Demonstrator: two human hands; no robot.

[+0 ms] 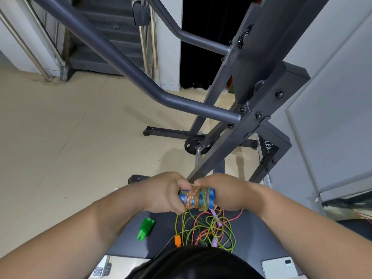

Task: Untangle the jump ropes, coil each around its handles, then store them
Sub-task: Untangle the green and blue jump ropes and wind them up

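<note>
While left hand [163,193] and right hand [226,193] grip, blue handles [196,199] between fingers [201,181]

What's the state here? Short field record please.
left hand: grips one end of the blue handles
right hand: grips the other end
blue handles: held side by side, orange and green rope wound round them
green rope bundle: coiled, lying on the dark surface, left of the tangle
tangle: loose green and pink ropes, with an orange handle and purple handles
stage: one bundle coiled, one in hand, rest still tangled
</note>
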